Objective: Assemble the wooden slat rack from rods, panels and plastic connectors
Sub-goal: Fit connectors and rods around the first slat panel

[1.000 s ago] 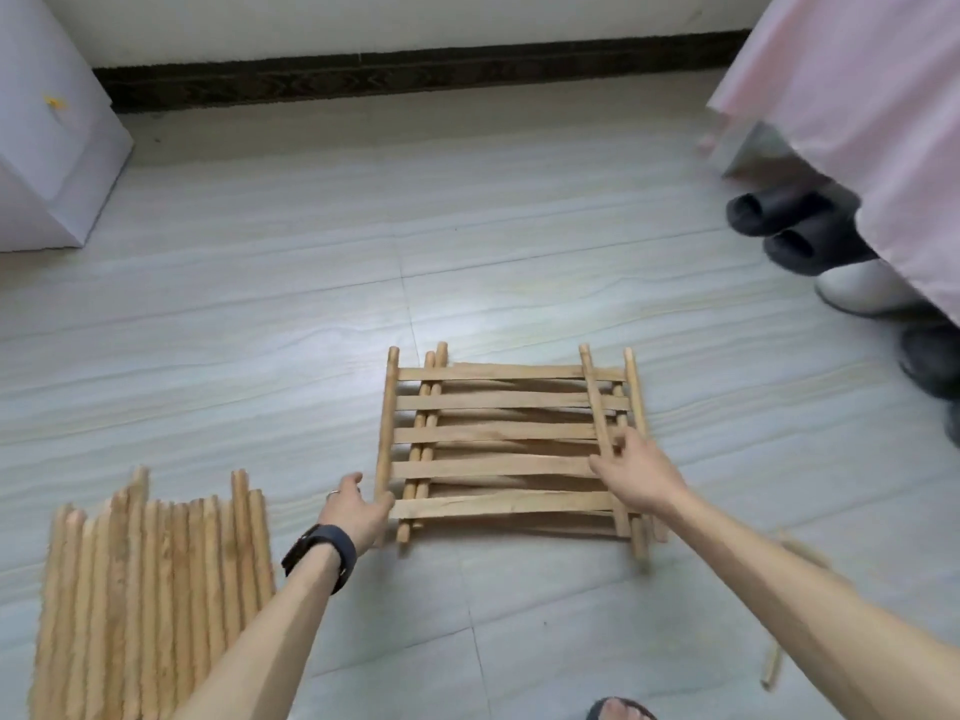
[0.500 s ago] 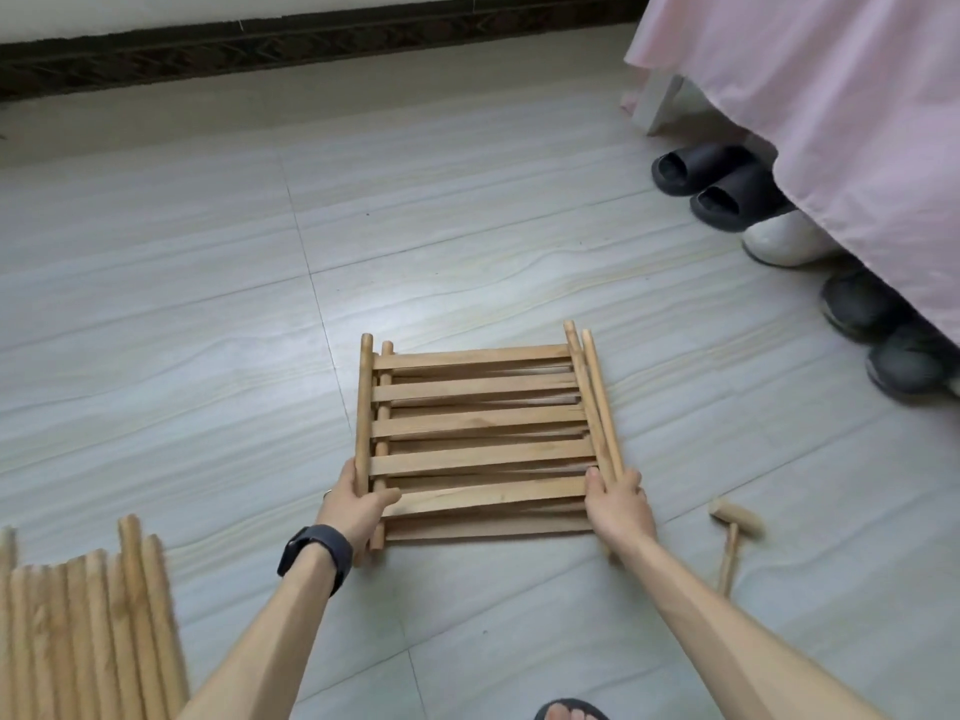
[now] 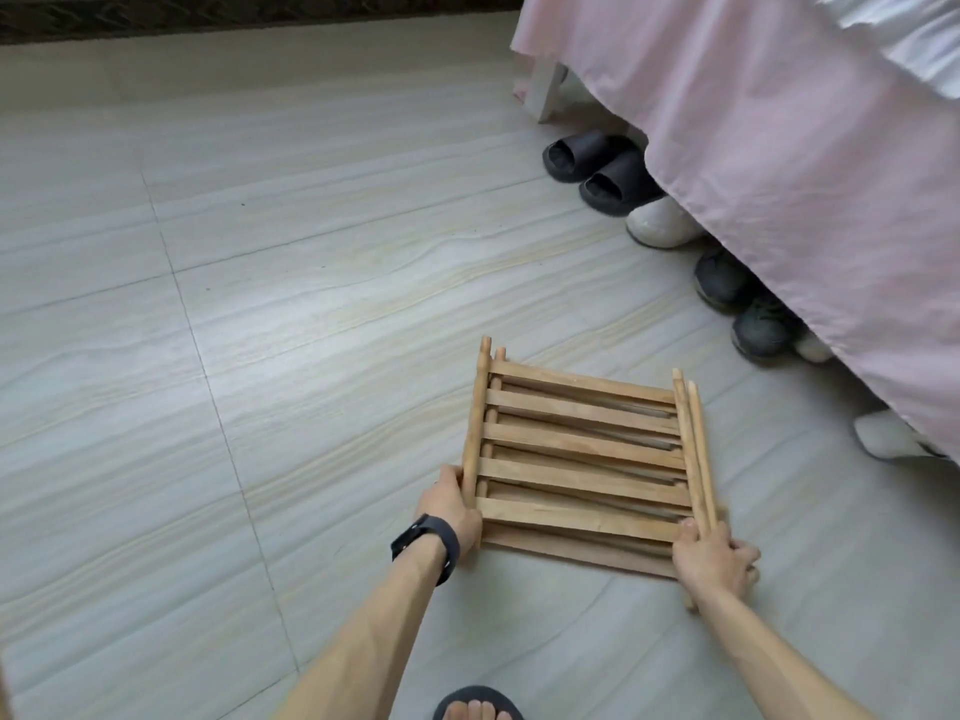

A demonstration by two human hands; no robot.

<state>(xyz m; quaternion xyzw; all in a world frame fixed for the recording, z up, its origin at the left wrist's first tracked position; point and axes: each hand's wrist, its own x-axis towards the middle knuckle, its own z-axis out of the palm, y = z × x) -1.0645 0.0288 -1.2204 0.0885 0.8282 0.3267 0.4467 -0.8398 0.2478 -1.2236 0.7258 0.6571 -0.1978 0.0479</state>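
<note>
We now clench the stacked slat panels (image 3: 584,462) at their near corners, left hand (image 3: 451,511) at 9 o'clock, right hand (image 3: 714,558) at 4, having squared the bundle and slid it toward the shoes (image 3: 597,168), likely clearing floor (image 3: 260,356) space.

floor (image 3: 311,314) of pale grey streaked tiles with thin joints, light glare near the middle. dark patterned skirting (image 3: 208,15) along the far edge. pink bed cover (image 3: 779,174) hangs at right; slippers (image 3: 597,168) and shoes (image 3: 748,314) lie under its hem.
</note>
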